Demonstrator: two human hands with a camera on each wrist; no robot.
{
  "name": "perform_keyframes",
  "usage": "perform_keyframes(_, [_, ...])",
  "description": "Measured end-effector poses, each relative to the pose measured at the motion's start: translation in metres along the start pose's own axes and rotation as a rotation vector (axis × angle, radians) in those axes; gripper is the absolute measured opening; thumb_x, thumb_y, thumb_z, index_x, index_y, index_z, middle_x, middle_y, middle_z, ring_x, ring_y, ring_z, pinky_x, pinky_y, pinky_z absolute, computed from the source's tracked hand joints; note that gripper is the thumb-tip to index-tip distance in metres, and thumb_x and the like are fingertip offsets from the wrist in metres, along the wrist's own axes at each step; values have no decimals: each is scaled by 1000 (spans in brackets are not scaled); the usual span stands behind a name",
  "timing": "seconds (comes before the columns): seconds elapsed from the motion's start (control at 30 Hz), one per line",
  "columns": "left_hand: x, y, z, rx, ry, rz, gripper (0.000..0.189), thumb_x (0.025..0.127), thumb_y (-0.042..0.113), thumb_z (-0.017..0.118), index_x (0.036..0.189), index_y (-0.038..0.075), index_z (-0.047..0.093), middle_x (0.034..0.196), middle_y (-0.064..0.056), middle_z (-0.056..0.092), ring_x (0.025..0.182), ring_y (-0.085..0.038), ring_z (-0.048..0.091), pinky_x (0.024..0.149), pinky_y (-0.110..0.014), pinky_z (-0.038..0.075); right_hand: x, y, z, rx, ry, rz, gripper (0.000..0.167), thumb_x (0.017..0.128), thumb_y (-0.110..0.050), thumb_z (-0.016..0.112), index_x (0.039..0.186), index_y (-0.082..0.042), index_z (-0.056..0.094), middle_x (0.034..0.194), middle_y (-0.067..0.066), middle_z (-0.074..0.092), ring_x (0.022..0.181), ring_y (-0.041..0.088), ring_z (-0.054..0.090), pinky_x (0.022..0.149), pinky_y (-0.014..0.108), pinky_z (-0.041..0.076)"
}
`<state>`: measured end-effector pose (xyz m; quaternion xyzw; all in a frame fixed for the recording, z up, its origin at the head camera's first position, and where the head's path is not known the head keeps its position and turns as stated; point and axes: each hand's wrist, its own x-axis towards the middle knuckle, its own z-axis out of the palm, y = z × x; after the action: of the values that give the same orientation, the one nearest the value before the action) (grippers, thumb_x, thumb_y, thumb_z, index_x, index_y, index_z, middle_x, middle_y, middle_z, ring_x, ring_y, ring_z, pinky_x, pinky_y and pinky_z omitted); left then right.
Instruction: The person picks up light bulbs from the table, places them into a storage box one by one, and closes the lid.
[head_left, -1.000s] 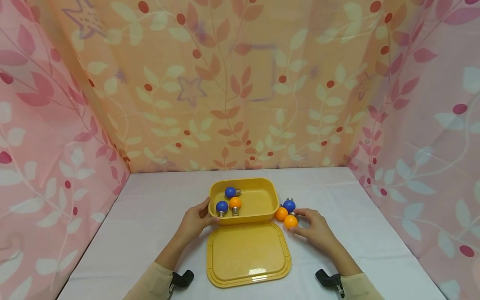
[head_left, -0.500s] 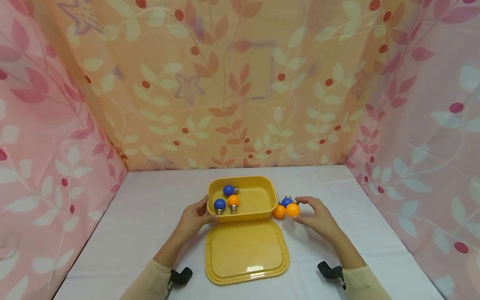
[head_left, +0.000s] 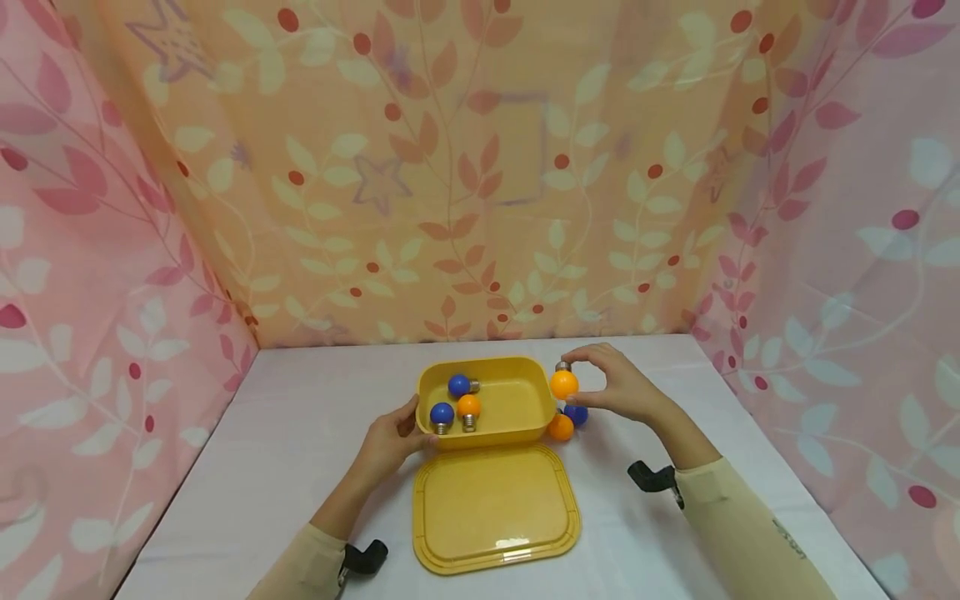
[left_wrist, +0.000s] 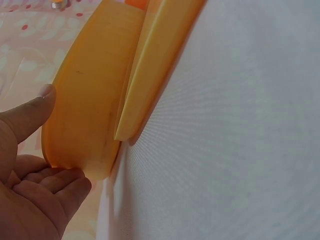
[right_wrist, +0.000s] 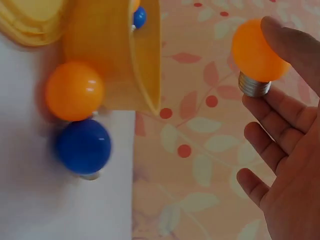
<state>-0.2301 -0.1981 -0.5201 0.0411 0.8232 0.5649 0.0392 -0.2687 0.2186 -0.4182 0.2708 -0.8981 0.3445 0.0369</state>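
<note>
Held orange bulb (head_left: 564, 385): off the table (head_left: 300, 400), just outside the right rim of the yellow box (head_left: 525, 407), metal base up in the head view
Right hand (head_left: 618, 387): pinching that bulb, thumb on the globe, fingertip at the base, other fingers apart. Smooth round thing, few contact spots, so it could squirt out imo
Left hand (head_left: 384, 440): thumb and fingers pinching round the box's left end. If that loosens, a bump could probably shove the box
Loose pair: another orange bulb (head_left: 561, 427) and a blue bulb (head_left: 576, 415) on the table by the right wall; a low hand might knock them rolling
Inside: three bulbs (head_left: 468, 406) toward the left; a fumbled drop could clack into them
Lid (head_left: 495, 508): lying flat right in front, might get pushed if the box slides
</note>
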Motion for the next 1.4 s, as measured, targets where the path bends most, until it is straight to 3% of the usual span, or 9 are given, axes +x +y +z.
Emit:
perform_keyframes(0.17, [-1,1,-1,-10,-4,-1,96,83,29,87,159,8,33,161,-11,40,145,-27,44,109,-37,47,33,-11,-9,-20,-98,-51,62,80,-47,87,133,-25,64,141,-1,59,140,28,45,118,65,32])
perform_keyframes(0.33, [-1,0,-1,-7,2,-3,98,81,30,89,159,8,34,160,-11,42,144,-27,46,109,-37,47,63,-20,-10,-3,-197,-89,57,81,-42,88,131,-28,65,135,-7,60,131,23,50,113,59,42])
perform_keyframes(0.5, [-1,-1,0,-4,8,-6,95,82,27,88,159,7,35,160,-12,43,144,-28,46,109,-38,47,90,-20,-4,7,-292,-55,53,82,-31,88,131,-25,68,134,-3,60,131,29,52,109,60,46])
perform_keyframes(0.73, [-4,1,0,2,5,-16,95,83,28,88,159,8,35,160,-10,42,144,-28,46,108,-38,48,116,-8,15,-65,-372,23,59,82,-35,87,135,-19,67,135,-3,64,137,30,51,115,60,41])
perform_keyframes(0.93, [-2,1,0,3,16,-1,95,82,27,89,158,8,36,160,-10,43,143,-26,48,108,-36,48,131,-4,38,-100,-448,5,58,84,-34,85,136,-15,65,137,2,64,133,30,53,117,54,41])
perform_keyframes(1.17, [-5,2,0,-1,-2,14,97,81,29,89,158,6,35,160,-12,42,143,-27,47,109,-37,47,133,-9,57,-95,-519,-4,53,85,-30,85,133,-15,68,138,1,60,131,31,53,112,48,47])
perform_keyframes(1.4, [-6,2,-1,17,6,4,98,81,32,89,159,8,35,161,-10,42,143,-27,47,108,-37,48,135,-14,73,-159,-548,28,52,84,-34,85,131,-19,68,134,-1,62,128,25,51,118,50,37])
